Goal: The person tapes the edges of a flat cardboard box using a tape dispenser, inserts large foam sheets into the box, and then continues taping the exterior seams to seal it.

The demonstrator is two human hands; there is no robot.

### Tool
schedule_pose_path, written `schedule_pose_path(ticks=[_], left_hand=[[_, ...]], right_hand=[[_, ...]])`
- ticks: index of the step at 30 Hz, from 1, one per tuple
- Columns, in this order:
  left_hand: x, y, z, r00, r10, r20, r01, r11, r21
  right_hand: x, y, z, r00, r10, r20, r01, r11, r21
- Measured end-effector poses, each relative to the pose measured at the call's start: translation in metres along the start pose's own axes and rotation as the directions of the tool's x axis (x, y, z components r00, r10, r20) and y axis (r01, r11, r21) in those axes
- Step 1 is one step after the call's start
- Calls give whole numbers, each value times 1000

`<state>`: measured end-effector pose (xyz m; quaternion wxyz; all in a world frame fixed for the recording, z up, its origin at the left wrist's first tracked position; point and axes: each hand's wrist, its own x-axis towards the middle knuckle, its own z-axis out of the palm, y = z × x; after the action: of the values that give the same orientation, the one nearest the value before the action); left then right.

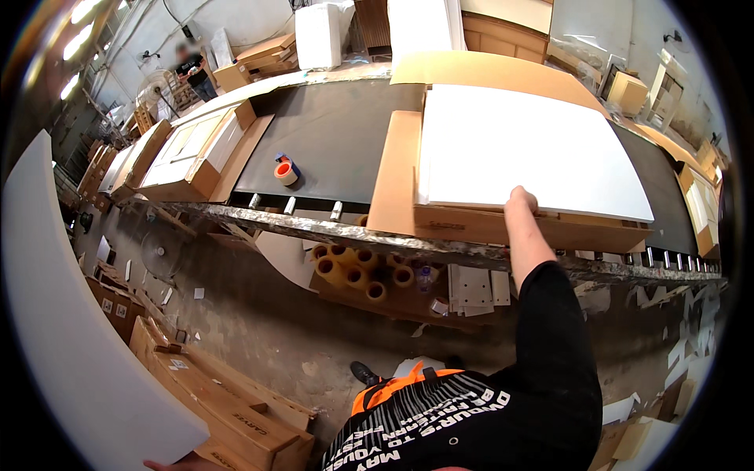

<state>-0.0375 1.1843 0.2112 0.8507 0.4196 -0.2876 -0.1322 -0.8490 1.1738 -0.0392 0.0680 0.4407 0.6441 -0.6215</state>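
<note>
My right hand (521, 204) reaches forward to the near edge of a large white sheet (526, 149), its fingers curled at that edge. The sheet lies over an open cardboard box (487, 225) on the conveyor and hides most of what is inside. At the lower left, my left hand (184, 465) is partly cut off by the frame. It grips the bottom edge of another large white sheet (78, 314), which stands upright along my left side.
A tape dispenser (286, 170) lies on the dark conveyor belt (334, 133). Packed open boxes (192, 157) stand to its left. Tape rolls (357, 267) sit beneath the conveyor. Long cardboard cartons (220, 400) lie at lower left. Another person (195, 71) stands far left.
</note>
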Motion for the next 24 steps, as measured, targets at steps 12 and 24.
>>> schedule_pose_path(ticks=[12, 24], left_hand=[[229, -161, 36, 995, -57, 82, 73, 976, -207], [330, -334, 60, 898, -238, 371, 324, 927, -188]], right_hand=[[-149, 92, 30, 741, -616, 269, 410, 96, -907], [-595, 122, 164, -432, -759, 487, 666, 95, 740]])
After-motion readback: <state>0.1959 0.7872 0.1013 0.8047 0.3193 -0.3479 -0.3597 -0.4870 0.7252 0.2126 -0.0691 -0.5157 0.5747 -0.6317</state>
